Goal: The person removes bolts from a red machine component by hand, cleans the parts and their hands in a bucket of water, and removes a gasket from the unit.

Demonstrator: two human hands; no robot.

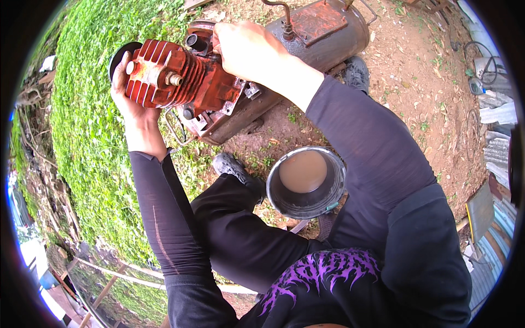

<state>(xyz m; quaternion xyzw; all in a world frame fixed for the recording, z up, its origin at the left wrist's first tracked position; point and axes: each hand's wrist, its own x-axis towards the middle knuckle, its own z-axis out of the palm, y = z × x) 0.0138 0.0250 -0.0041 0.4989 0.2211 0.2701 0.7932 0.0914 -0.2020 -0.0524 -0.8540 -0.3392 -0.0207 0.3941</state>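
Near us, a black bucket (290,203) of cloudy brown water stands between our legs, both hands well apart from it. Beyond it and to the left, our left hand (134,112) is wrapped around the left end of a finned red pump (203,82), bearing its brass fitting (174,80) toward us. The pump sits tilted over the left end of a long grey tank (355,41). Our right hand (249,52) is curled at the pump's far side; its fingertips are hidden, and we cannot tell whether they grip. Red coats most of the pump, while the near flange (234,99) shows bare metal with no bolt that we can see: we judge the handling under way and the fastening not yet done. Farther right, a red-smeared plate (317,24) tops the tank.
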